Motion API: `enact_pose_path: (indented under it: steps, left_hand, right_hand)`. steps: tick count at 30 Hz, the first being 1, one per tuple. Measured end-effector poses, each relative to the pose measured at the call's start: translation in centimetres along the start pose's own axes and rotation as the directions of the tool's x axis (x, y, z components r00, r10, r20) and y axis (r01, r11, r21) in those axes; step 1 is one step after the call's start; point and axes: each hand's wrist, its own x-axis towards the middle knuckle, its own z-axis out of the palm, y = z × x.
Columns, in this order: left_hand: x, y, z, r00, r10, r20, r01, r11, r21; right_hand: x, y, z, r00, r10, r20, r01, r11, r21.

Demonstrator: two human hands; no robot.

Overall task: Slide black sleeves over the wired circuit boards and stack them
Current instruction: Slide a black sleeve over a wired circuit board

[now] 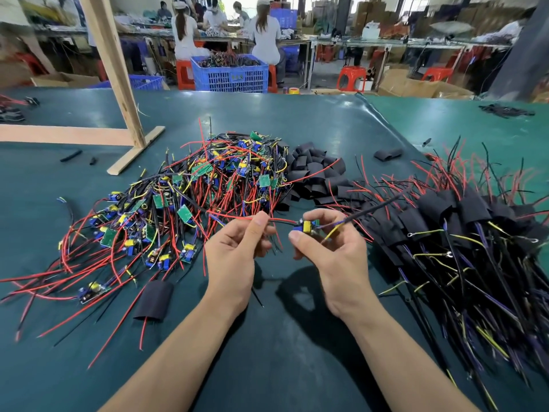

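My right hand (329,251) pinches a small wired circuit board (306,226) with yellow and blue parts, held above the table. My left hand (237,248) pinches that board's red and black wires (279,221) just left of it. A big heap of bare wired boards (208,188) lies beyond my left hand. Loose black sleeves (318,171) are piled behind my hands. A stack of sleeved boards (445,233) with trailing wires spreads out on the right. One sleeved board (154,300) lies alone near my left forearm.
The green table mat (297,337) covers the work surface. A wooden frame (118,93) stands at the back left. A stray sleeve (387,154) lies behind the right pile. Blue crates (231,74), red stools and seated people fill the room beyond the table.
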Motion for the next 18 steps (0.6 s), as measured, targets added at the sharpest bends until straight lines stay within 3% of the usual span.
enact_pose_path:
  steps: [4, 8, 13, 18]
  left_hand:
    - [0.0, 0.1, 0.1, 1.000, -0.003, -0.006, 0.003, 1.000, 0.007]
    - [-0.4, 0.1, 0.2, 0.996, -0.005, 0.088, 0.005, 1.000, 0.003]
    - [-0.2, 0.0, 0.3, 0.998, -0.011, 0.065, 0.011, 1.000, -0.007]
    - [0.2, 0.0, -0.1, 0.999, 0.041, -0.015, -0.041, 0.999, 0.007]
  right_hand:
    - [-0.1, -0.2, -0.3, 0.998, -0.052, -0.019, 0.051, 0.998, -0.044]
    - [-0.3, 0.0, -0.5, 0.998, -0.049, 0.030, 0.052, 0.990, -0.128]
    - [-0.3, 0.7, -0.4, 0.986, -0.163, -0.026, 0.144, 0.930, -0.339]
    - [0.0, 0.9, -0.6, 0.975, -0.195, -0.109, 0.157, 0.945, -0.287]
